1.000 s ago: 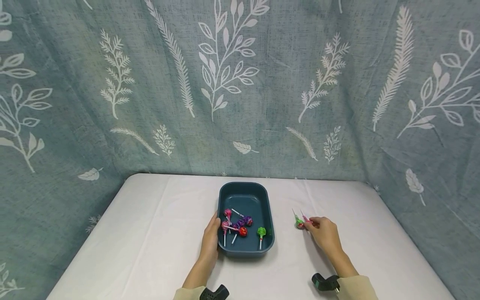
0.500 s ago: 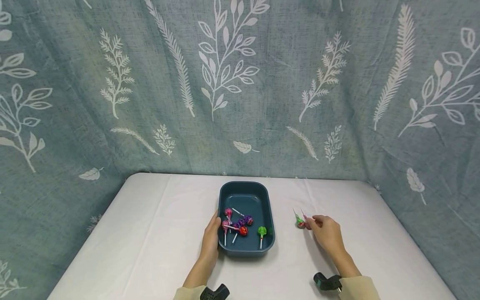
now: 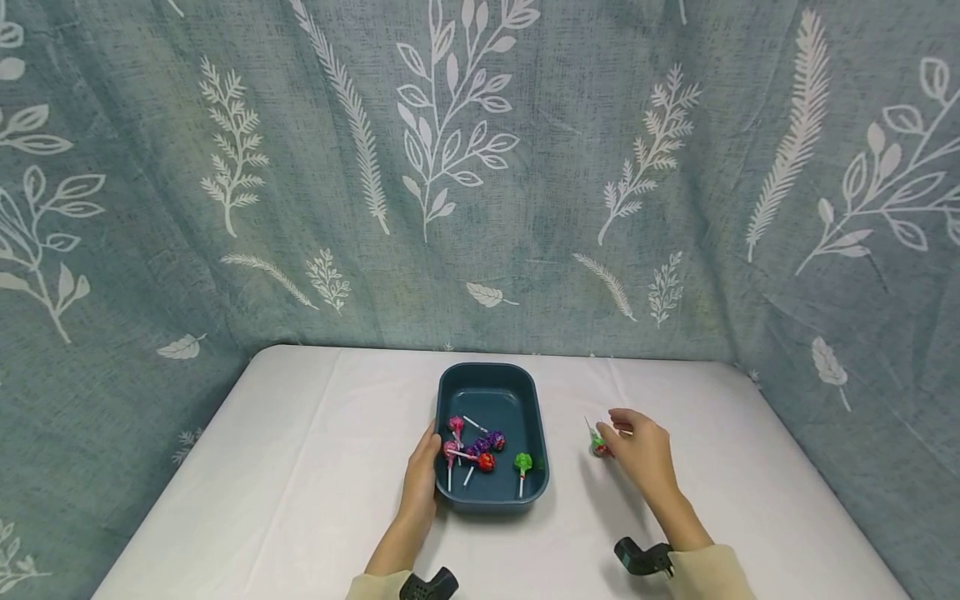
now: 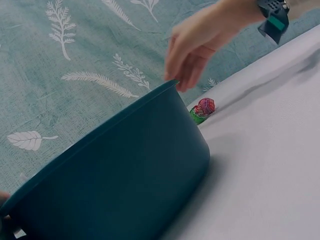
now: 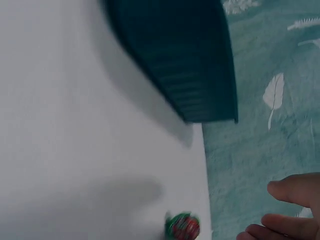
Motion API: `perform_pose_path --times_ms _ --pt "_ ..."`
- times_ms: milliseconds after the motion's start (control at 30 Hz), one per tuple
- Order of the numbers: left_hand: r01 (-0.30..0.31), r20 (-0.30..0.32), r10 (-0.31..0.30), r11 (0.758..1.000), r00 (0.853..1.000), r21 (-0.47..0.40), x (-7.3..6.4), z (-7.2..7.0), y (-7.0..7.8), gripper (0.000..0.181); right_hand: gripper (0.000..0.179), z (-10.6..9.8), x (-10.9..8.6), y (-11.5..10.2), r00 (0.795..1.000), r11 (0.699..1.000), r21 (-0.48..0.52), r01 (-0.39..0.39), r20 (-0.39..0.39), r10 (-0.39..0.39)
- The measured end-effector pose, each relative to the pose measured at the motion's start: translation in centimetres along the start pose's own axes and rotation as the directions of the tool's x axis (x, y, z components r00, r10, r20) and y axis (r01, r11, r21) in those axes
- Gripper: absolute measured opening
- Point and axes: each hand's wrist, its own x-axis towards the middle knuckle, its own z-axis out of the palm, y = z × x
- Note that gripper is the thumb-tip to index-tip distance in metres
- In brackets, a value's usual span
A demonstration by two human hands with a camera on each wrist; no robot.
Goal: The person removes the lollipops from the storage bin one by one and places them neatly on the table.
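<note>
My left hand (image 3: 420, 479) grips the left side of a dark teal plastic bin (image 3: 491, 505), thumb at the rim. Inside the bin, a pink lollipop (image 3: 456, 425), a purple lollipop (image 3: 496, 441), a red lollipop (image 3: 486, 462) and others lie near the left, with a green lollipop (image 3: 522, 463) apart at the right. Right of the bin, my right hand (image 3: 643, 450) hovers over the table, thumb and fingers apart and holding nothing in the right wrist view. Below its fingers lies a green-and-red lollipop (image 3: 598, 444); a pinkish-red lollipop (image 4: 206, 105) beside it is mostly hidden by the hand in the head view.
A white cloth covers the table (image 3: 322, 467). Behind it and along both sides hangs a blue-green curtain (image 3: 480, 183) with white leaf prints. Each wrist wears a black camera mount, such as the right one (image 3: 643, 557).
My right hand has let go of the pinkish lollipop it was touching and lifted slightly up and away, leaving both lollipops on the cloth. The left hand and the bin stay put.
</note>
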Motion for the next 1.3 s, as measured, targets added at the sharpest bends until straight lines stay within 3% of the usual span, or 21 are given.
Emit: perform_pose_path --times_ms 200,367,533,700,1000,1133,1300 --pt "0.001 0.004 -0.001 1.0 1.0 -0.006 0.0 -0.1 0.0 0.051 0.037 1.3 0.6 -3.3 0.991 0.993 0.02 0.118 0.064 -0.119" --pt "-0.001 -0.003 0.001 1.0 1.0 -0.003 0.0 -0.1 0.0 0.05 0.05 2.7 1.3 -6.0 0.954 0.972 0.0 0.234 0.191 -0.23" --pt "-0.005 -0.014 0.005 1.0 1.0 -0.003 0.0 -0.1 0.1 0.05 0.067 4.5 2.1 -7.5 0.879 0.931 -0.058 0.36 0.354 -0.318" --pt "-0.004 -0.016 0.004 1.0 1.0 -0.009 0.0 -0.1 0.1 0.05 0.076 6.3 2.5 -7.8 0.794 0.865 -0.108 0.491 0.463 -0.393" --pt "0.008 -0.029 -0.008 1.0 1.0 -0.019 0.0 -0.1 -0.2 0.05 0.06 8.7 2.9 -7.9 0.667 0.749 -0.16 0.642 0.598 -0.444" --pt "-0.007 -0.036 0.005 0.999 0.999 -0.036 0.1 0.0 -0.2 0.049 0.054 9.4 2.9 -7.9 0.626 0.71 -0.157 0.687 0.624 -0.468" --pt "-0.015 -0.022 0.014 0.999 1.0 -0.046 0.0 0.0 -0.1 0.05 0.039 10.2 2.9 -7.8 0.605 0.69 -0.153 0.708 0.636 -0.479"
